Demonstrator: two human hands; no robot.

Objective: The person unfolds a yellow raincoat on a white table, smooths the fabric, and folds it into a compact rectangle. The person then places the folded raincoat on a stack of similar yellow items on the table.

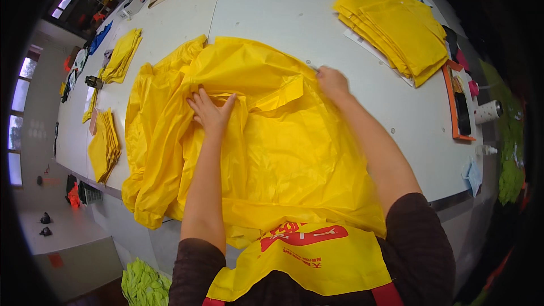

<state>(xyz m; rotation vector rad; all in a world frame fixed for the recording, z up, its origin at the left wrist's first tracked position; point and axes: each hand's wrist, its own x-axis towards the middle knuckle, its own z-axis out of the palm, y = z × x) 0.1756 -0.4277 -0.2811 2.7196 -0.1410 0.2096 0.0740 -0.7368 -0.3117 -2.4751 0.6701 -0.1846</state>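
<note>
A large yellow garment [283, 153], thin and shiny like a raincoat, lies spread and crumpled on the white table before me. My left hand [209, 111] rests on its middle left part, fingers spread and thumb apart, beside a fold. A loose yellow flap [277, 97] stands up from the fabric between my hands. My right hand [333, 84] is closed at the garment's far right edge. Something small and pale shows at its fingertips; I cannot make out what it is. The garment's near edge hangs toward my yellow apron [334, 260].
Folded yellow pieces are stacked [396, 28] at the far right, with smaller piles [105, 144] at the left. An orange tray [456, 102], a tumbler [488, 112] and a small clear bottle [486, 150] stand along the right edge. Lime-green cloth [144, 283] lies below, at left.
</note>
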